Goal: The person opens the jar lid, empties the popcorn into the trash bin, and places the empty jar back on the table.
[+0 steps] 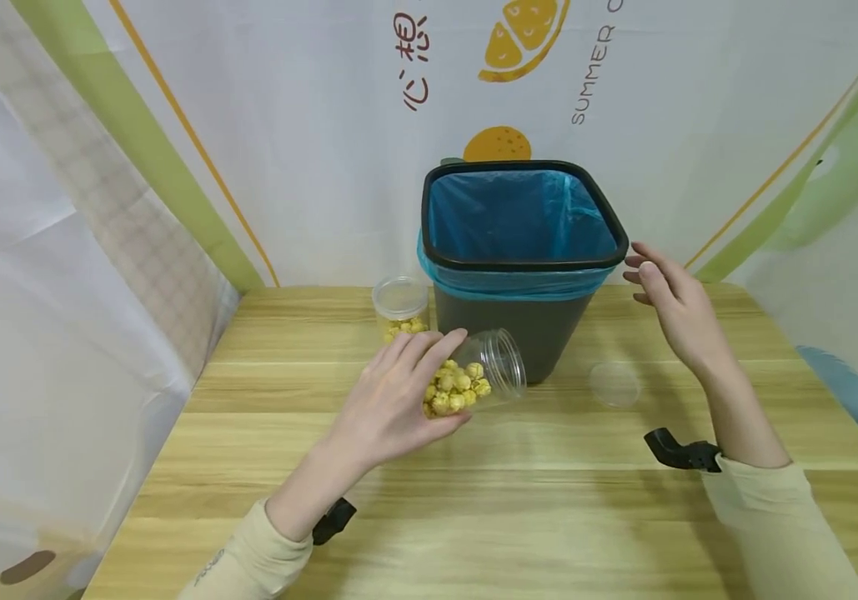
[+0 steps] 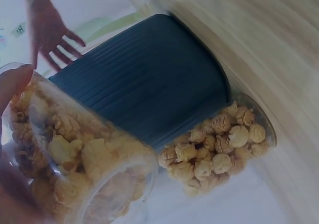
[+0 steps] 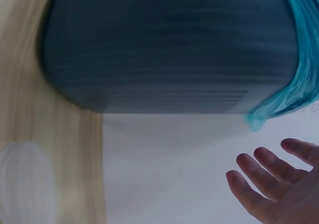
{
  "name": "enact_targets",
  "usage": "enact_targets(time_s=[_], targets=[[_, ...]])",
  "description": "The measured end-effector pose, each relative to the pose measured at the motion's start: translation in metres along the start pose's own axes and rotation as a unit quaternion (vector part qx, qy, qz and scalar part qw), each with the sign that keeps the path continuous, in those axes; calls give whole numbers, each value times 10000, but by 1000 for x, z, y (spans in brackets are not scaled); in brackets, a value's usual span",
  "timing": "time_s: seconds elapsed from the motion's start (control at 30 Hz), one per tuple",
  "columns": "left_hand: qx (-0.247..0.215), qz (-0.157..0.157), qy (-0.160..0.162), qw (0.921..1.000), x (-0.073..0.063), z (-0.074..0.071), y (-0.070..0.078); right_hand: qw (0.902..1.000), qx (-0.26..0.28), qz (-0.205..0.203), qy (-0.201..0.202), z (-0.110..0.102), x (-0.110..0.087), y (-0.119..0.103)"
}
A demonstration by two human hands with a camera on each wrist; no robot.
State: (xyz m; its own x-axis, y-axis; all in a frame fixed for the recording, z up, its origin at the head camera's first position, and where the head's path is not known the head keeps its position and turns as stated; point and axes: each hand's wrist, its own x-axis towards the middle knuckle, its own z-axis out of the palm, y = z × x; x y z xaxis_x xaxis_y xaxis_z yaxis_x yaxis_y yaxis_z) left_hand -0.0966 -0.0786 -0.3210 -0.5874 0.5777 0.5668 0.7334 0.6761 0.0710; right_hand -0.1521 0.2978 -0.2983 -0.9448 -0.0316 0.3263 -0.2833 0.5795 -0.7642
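My left hand [image 1: 391, 400] grips a clear plastic jar [image 1: 499, 362] of yellow popcorn [image 1: 459, 388]. The jar lies tilted on its side in the air, its uncovered mouth pointing right, in front of the trash bin [image 1: 489, 321]. Popcorn still sits inside it, also seen through the wall in the left wrist view. My right hand [image 1: 672, 300] is held in the air at the bin's right, fingers loosely spread near the black rim [image 1: 616, 229] and holding nothing. In the right wrist view its fingers [image 3: 259, 184] show below the blue liner [image 3: 299, 84].
A second jar with popcorn, its lid [image 1: 401, 296] on, stands left of the bin at the back of the wooden table [image 1: 286, 417]. A clear round lid [image 1: 614, 384] lies on the table right of the bin. Printed curtains [image 1: 323, 167] hang behind.
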Motion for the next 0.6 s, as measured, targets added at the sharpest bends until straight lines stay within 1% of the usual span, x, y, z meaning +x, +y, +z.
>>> enact_targets(time_s=[0.13, 0.3, 0.6], targets=[[85, 100, 61, 9999, 0, -5, -3, 9996, 267, -19, 30, 1, 6, -14], [116, 118, 116, 9998, 1, -11, -6, 9988, 491, -13, -4, 1, 13, -29], [168, 167, 234, 9994, 6, -22, -10, 9986, 449, 189, -183, -3, 23, -43]])
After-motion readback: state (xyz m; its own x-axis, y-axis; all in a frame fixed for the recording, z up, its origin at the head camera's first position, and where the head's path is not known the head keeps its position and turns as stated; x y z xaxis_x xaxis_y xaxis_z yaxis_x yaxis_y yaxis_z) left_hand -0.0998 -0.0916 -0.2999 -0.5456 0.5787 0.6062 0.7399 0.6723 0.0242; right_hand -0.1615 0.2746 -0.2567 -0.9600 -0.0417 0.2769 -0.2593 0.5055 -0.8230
